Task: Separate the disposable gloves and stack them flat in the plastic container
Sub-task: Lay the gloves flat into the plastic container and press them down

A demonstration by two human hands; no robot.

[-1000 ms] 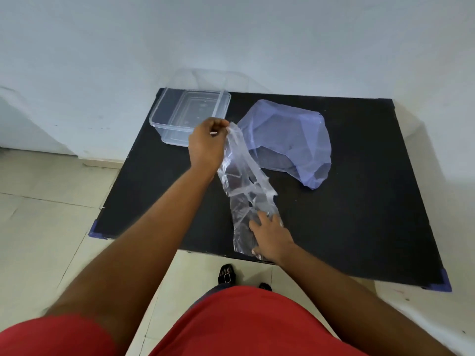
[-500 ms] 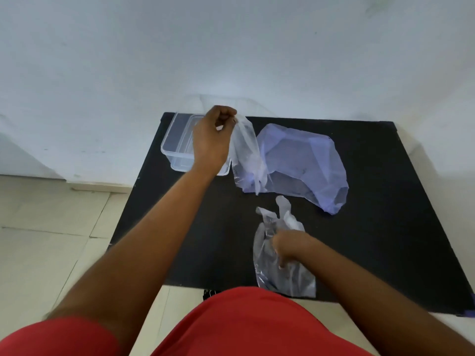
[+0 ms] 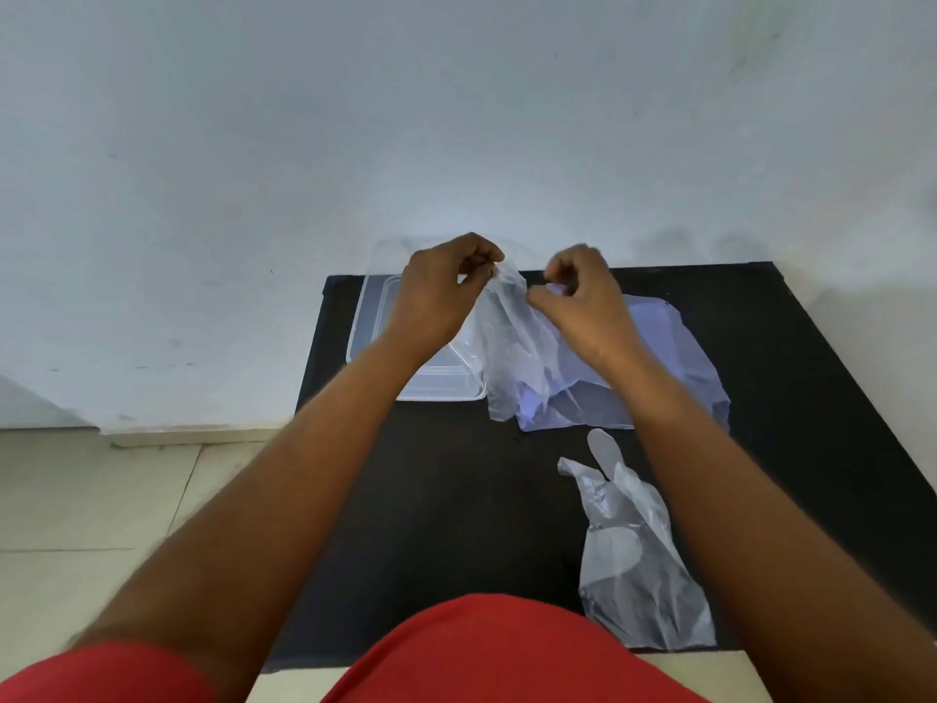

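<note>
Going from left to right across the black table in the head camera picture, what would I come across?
Clear plastic container → left hand pinching a thin glove → right hand → bluish plastic bag. Nearer the person, another glove lies alone on the table.

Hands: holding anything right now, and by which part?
Both hands, left and right, pinch the top edge of one clear glove, which hangs above the container. Whether that edge is the cuff cannot be told.

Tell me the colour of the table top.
Black, matte; the table top shows plainly in the head view, the only one.
</note>
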